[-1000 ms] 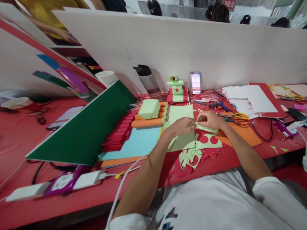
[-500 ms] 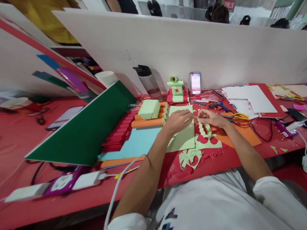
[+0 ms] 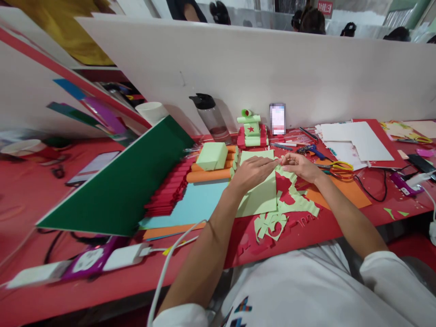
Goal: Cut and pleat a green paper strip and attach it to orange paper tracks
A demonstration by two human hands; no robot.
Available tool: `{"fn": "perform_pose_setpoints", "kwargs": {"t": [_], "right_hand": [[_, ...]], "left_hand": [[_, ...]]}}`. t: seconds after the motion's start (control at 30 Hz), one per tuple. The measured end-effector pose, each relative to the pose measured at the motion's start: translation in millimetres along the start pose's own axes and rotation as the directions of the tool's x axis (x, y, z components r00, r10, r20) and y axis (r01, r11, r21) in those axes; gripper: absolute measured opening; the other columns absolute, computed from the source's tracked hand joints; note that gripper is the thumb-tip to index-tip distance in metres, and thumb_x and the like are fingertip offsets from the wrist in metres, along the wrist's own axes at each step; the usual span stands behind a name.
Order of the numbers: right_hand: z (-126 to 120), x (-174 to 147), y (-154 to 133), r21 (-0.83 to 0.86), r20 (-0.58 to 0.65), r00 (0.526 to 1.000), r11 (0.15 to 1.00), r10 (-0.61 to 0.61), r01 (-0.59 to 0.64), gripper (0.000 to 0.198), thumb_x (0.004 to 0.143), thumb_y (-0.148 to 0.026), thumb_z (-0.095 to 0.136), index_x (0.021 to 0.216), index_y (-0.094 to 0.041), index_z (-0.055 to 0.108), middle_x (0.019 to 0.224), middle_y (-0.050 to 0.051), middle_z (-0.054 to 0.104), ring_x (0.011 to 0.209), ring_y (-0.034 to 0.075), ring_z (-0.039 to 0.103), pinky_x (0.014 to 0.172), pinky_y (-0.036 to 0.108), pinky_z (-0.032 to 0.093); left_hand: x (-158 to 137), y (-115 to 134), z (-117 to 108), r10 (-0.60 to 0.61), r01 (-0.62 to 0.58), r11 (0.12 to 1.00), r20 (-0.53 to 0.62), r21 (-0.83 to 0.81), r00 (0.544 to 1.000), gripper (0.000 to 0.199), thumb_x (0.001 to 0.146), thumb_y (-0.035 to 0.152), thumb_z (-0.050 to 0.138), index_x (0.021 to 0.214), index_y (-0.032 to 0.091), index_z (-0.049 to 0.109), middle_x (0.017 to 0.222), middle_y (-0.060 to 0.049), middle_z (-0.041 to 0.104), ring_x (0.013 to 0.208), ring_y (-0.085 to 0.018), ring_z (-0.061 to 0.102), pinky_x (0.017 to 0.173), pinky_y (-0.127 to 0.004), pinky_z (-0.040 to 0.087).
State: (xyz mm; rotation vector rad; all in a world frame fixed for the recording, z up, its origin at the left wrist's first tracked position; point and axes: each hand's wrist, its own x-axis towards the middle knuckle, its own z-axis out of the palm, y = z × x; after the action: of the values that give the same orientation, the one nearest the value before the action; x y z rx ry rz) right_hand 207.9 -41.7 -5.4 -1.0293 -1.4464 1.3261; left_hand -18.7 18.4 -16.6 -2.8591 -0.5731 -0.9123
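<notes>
My left hand (image 3: 254, 173) lies palm down with its fingers stretched out over a light-green paper sheet (image 3: 259, 197). Its fingertips come close to my right hand (image 3: 299, 166), whose thumb and fingers are pinched on the upper end of a cut light-green paper scrap (image 3: 301, 204). From there the scrap trails down over the red table, with ragged cut-outs in it. Smaller light-green offcuts (image 3: 270, 225) lie below. Left of my left hand, a folded light-green paper block (image 3: 211, 156) rests on orange paper rolls (image 3: 209, 175).
A green board (image 3: 116, 181) leans at left beside folded red strips (image 3: 166, 193). Behind are a bottle (image 3: 213, 116), a green-and-red paper model (image 3: 252, 129) and a phone (image 3: 278, 119). Yellow-handled scissors (image 3: 341, 166) lie at right. A white cable (image 3: 160, 281) crosses near my left arm.
The pinched light-green scrap has shifted and bunched, its upper end now at my right fingers and its lower part skewed. My left fingertips reach slightly farther right. A person behind the partition moved right.
</notes>
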Motion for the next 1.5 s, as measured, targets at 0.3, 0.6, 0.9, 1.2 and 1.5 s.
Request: {"fn": "perform_pose_setpoints", "kwargs": {"t": [0.3, 0.6, 0.9, 1.2, 1.5], "right_hand": [[-6, 1, -2, -0.014, -0.035, 0.996, 0.997, 0.076, -0.077, 0.034, 0.069, -0.036, 0.079, 0.091, -0.02, 0.058, 0.076, -0.004, 0.061, 0.052, 0.006, 0.037, 0.049, 0.022, 0.023], [-8, 4, 8, -0.087, -0.042, 0.997, 0.994, 0.062, -0.065, 0.028, 0.073, -0.032, 0.076, 0.096, -0.018, 0.067, 0.084, 0.001, 0.068, 0.073, 0.014, 0.06, 0.065, 0.025, 0.045], [-13, 6, 11, -0.198, 0.015, 0.999, 0.979, -0.037, 0.04, 0.029, 0.077, -0.042, 0.076, 0.09, -0.017, 0.068, 0.087, 0.002, 0.067, 0.079, 0.015, 0.06, 0.075, 0.028, 0.048], [-13, 7, 14, -0.33, 0.192, 0.981, 0.942, 0.008, 0.057, 0.021, 0.084, -0.037, 0.069, 0.09, -0.018, 0.066, 0.078, 0.001, 0.065, 0.067, 0.014, 0.057, 0.064, 0.027, 0.047], [1, 13, 20, -0.696, 0.072, 0.997, 0.717, 0.016, 0.039, 0.014, 0.089, -0.017, 0.062, 0.098, -0.019, 0.074, 0.092, 0.006, 0.077, 0.084, 0.018, 0.07, 0.075, 0.027, 0.048]], "left_hand": [[1, -1, 3, 0.033, -0.032, 0.99, 0.0, -0.139, 0.999, 0.039, 0.102, 0.021, 0.041, 0.135, 0.028, 0.062, 0.126, -0.011, 0.069, 0.113, -0.022, 0.065, 0.098, -0.042, 0.051], [5, 3, -1, -0.14, 0.213, 0.845, 0.182, -0.491, 0.973, 0.043, 0.099, 0.024, 0.046, 0.141, 0.031, 0.058, 0.103, -0.005, 0.056, 0.089, -0.016, 0.059, 0.081, -0.031, 0.052], [9, 2, -12, -0.368, 0.485, 0.573, 0.322, -0.66, 0.872, 0.047, 0.093, 0.051, 0.056, 0.126, 0.02, 0.07, 0.099, -0.006, 0.054, 0.076, -0.015, 0.06, 0.059, -0.027, 0.053], [8, -4, -5, -0.448, 0.57, 0.476, 0.373, -0.67, 0.813, 0.047, 0.083, 0.048, 0.067, 0.118, 0.017, 0.066, 0.093, -0.004, 0.063, 0.068, -0.011, 0.054, 0.055, -0.023, 0.049], [-1, -18, 18, -0.466, 0.639, 0.383, 0.457, -0.667, 0.757, 0.045, 0.072, 0.049, 0.073, 0.101, 0.016, 0.062, 0.088, -0.004, 0.066, 0.074, -0.014, 0.059, 0.063, -0.025, 0.046]]}}
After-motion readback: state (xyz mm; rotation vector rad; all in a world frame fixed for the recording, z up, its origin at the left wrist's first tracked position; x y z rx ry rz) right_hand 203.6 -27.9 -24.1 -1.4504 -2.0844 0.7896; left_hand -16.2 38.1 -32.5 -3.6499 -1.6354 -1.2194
